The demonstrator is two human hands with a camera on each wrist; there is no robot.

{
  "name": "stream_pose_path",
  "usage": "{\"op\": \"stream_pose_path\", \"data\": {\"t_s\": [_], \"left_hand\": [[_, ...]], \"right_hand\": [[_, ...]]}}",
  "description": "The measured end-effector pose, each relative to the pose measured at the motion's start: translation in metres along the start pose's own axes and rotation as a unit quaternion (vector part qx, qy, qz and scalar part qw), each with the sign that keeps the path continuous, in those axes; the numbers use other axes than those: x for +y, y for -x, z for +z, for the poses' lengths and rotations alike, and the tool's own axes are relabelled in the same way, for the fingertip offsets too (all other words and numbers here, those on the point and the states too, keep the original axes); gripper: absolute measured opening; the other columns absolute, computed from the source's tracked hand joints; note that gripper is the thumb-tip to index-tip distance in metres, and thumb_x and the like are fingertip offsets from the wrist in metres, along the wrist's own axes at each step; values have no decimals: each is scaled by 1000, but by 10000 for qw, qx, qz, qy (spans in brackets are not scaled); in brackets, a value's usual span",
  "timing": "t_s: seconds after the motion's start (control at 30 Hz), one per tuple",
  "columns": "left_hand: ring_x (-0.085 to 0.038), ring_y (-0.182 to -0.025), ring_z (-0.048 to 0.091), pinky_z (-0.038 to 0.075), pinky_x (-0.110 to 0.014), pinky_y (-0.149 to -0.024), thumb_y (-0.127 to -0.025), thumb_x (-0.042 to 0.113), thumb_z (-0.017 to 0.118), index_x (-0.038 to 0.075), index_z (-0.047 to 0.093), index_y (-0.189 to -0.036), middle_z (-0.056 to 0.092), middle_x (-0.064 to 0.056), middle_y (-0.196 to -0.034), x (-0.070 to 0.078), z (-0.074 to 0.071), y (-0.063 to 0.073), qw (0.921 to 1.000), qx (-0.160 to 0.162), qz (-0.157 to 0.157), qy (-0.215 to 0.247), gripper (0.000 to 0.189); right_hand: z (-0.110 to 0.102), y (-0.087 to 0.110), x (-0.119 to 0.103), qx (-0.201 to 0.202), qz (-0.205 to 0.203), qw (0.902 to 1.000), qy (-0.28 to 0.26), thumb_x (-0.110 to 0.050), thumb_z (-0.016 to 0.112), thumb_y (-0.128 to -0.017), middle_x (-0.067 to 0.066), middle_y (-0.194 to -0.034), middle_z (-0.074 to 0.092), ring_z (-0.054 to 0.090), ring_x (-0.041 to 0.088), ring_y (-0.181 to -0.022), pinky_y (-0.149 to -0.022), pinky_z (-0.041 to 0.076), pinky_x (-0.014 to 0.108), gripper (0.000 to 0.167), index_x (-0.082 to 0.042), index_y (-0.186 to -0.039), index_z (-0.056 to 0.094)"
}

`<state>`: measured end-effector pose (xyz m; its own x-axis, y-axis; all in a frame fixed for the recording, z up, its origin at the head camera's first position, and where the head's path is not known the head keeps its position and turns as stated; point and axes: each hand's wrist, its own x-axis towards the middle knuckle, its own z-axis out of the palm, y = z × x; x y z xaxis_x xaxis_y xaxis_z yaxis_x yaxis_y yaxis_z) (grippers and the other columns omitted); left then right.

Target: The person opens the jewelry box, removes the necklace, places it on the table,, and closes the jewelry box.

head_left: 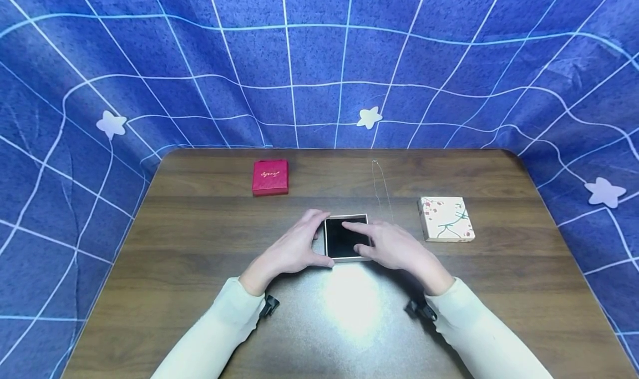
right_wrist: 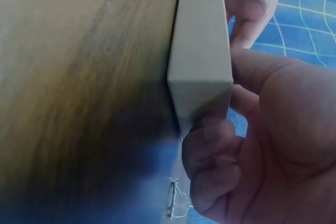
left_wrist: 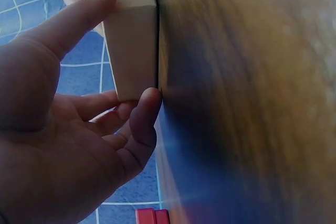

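Note:
A small pale box with a black lining sits uncovered on the table. My left hand grips its left end, thumb at the near corner and fingers around the far side. Over the right end lies my right hand, its index finger reaching straight across the black lining and its thumb inside the rim. In the right wrist view, the right hand's other fingers are bent beside the box's outer wall. Beyond the right hand, a thin chain necklace lies on the table.
A red box with gold lettering stands at the back, left of centre. To the right is a white square box or lid with a floral print. Blue cloth hangs behind the wooden table.

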<state>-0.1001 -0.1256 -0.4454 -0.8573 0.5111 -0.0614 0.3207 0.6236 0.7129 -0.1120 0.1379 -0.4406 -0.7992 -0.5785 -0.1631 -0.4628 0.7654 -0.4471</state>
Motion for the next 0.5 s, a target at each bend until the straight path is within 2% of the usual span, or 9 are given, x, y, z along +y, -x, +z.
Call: {"op": "stream_pose_path", "data": {"t_s": [0.1, 0.13, 0.23, 0.3, 0.37, 0.47, 0.5], "left_hand": [[-28, -119, 55, 46, -42, -106, -77, 29, 98, 0, 42, -159, 47, -12, -149, -1, 0, 0, 10000, -34, -38, -21, 104], [-28, -119, 54, 46, -42, -106, -77, 29, 98, 0, 41, -159, 46, -11, -149, -1, 0, -1, 10000, -44, -49, -32, 104], [-28, -120, 55, 46, -43, -107, -77, 30, 98, -1, 41, -159, 46, -12, -149, -1, 1, -1, 10000, -43, -44, -61, 104], [-28, -120, 55, 46, -43, -108, -77, 30, 98, -1, 41, -159, 47, -12, -150, -1, 1, -1, 9999, -49, -53, -81, 105], [-29, -121, 55, 45, -44, -109, -77, 30, 98, -1, 40, -159, 47, -12, -151, -1, 1, -1, 9999, -43, -47, -107, 105], [-28, -120, 56, 45, -44, -110, -76, 30, 98, -1, 40, -159, 48, -12, -150, -2, 1, -1, 9999, -27, -19, -142, 106], [-28, -120, 56, 45, -44, -110, -76, 31, 98, -1, 40, -159, 48, -12, -151, -2, 1, -1, 9999, -25, -8, -158, 106]], "right_hand": [[-2, 4, 1, 131, -27, 9999, -108, -32, 70, -103, 17, -141, 65, 67, 29, -114, -93, 55, 56, 57, -29, -157, 55], [-3, 5, 2, 203, -64, 9997, -141, -31, 70, -103, 16, -141, 66, 68, 29, -112, -93, 55, 56, 56, -27, -156, 56], [-8, 9, 4, 428, -140, 9987, -249, -29, 72, -102, 9, -123, 73, 67, 26, -99, -87, 56, 53, 54, -22, -154, 59], [-13, 11, 6, 654, -200, 9972, -317, -27, 73, -101, 7, -119, 74, 68, 25, -100, -90, 56, 52, 51, -18, -150, 62], [-19, 15, 10, 833, -193, 9953, -457, -26, 74, -100, 5, -111, 74, 67, 23, -94, -88, 56, 50, 50, -14, -147, 64], [-28, 20, 19, 1074, -109, 9925, -569, -25, 74, -100, 7, -119, 73, 67, 21, -97, -92, 56, 48, 49, -9, -144, 65], [-32, 23, 23, 1121, -67, 9918, -604, -25, 74, -100, 8, -117, 72, 67, 21, -95, -90, 56, 47, 49, -8, -144, 64]]}}
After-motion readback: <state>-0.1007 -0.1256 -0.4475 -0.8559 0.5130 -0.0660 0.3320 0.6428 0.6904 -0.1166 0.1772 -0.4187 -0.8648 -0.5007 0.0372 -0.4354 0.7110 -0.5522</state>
